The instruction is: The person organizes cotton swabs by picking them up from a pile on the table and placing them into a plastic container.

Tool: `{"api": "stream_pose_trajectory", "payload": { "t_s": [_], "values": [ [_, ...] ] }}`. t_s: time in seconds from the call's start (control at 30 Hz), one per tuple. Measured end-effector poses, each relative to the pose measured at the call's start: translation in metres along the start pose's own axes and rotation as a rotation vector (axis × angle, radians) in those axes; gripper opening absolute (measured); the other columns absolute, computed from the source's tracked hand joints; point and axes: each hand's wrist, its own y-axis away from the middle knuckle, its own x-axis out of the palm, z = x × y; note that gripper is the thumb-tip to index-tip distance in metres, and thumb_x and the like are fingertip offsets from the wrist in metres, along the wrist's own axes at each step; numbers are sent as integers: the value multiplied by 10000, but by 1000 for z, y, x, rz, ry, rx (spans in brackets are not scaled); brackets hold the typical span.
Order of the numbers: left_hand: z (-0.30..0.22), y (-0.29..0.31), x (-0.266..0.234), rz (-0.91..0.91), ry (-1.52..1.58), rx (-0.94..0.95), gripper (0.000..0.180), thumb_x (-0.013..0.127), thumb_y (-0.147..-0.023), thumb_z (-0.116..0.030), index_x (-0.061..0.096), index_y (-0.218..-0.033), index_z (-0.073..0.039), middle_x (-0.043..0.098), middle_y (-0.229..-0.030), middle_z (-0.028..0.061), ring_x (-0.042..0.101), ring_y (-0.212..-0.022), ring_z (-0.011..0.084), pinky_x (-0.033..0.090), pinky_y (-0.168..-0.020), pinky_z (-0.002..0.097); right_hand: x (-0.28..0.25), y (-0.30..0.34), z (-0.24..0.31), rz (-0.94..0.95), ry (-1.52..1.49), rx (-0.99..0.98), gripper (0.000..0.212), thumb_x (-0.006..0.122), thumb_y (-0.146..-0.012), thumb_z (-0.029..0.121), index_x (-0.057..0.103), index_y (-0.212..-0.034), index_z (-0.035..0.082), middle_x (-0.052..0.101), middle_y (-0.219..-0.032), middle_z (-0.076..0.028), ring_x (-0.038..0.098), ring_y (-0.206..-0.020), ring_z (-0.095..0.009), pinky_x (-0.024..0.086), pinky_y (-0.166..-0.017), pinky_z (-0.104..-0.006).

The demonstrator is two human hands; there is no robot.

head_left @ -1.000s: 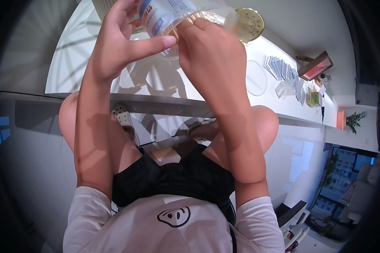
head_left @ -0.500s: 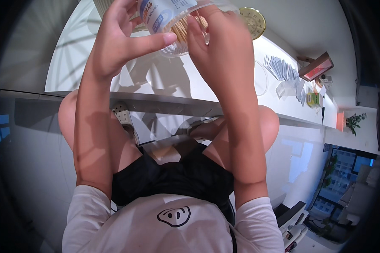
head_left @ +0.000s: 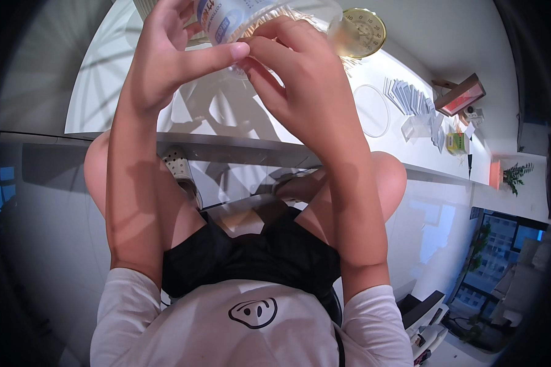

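Note:
A clear plastic jar of cotton swabs with a blue and white label is tilted at the top edge, partly cut off. My left hand is closed around its left side, thumb stretched across the front. At the jar's near side is my right hand, fingers bent and pressed to it, tips meeting the left thumb. Behind its knuckles show pale cotton swabs, and more stick out past its right side. My right hand hides much of the jar's mouth.
On the white table a thin clear ring lies right of my right hand. Farther right are a gold-rimmed dial, a fan of cards, a clear box, a small green-yellow box and a framed picture.
My right hand has moved left from inside the jar's mouth to its near side beside the left thumb. The jar has shifted and swabs show to the right. The clear ring is less covered.

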Motion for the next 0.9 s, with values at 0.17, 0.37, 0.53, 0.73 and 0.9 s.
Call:
{"api": "stream_pose_trajectory", "payload": {
  "t_s": [0.17,0.37,0.53,0.73,0.9],
  "values": [
    [2,0,-1,-2,8,9,1045,900,-617,-91,337,-1485,52,449,-1479,176,438,-1390,277,325,-1171,406,-1,0,1,-17,93,-30,115,702,-761,74,675,-873,84,602,-826,-65,597,-837,-278,472,-768,-402],
    [0,-1,-1,-4,-16,8,1047,903,-619,-112,338,-1485,54,460,-1469,175,437,-1390,278,328,-1167,407,-7,5,0,13,126,-17,174,709,-723,55,663,-889,82,601,-805,-63,598,-830,-273,474,-768,-394],
    [-15,1,7,17,-58,-8,1049,904,-612,-124,346,-1484,49,470,-1464,169,446,-1383,277,322,-1169,406,-16,7,-1,-7,103,-19,255,695,-767,-27,713,-1003,68,703,-894,-79,637,-789,-266,497,-731,-383],
    [-5,-5,-5,-36,-102,20,1012,893,-613,-133,382,-1467,53,503,-1432,149,466,-1359,262,315,-1171,385,-14,38,-17,-14,161,544,147,711,-812,157,716,-908,47,693,-852,-116,654,-830,-307,521,-747,-399],
    [-9,-6,-5,-11,-64,42,1019,886,-601,-130,387,-1471,47,509,-1422,144,474,-1346,249,314,-1167,361,20,56,-46,331,434,866,420,749,-843,368,715,-1026,-9,704,-1034,-197,669,-971,-345,524,-870,-414]
  ]
}}
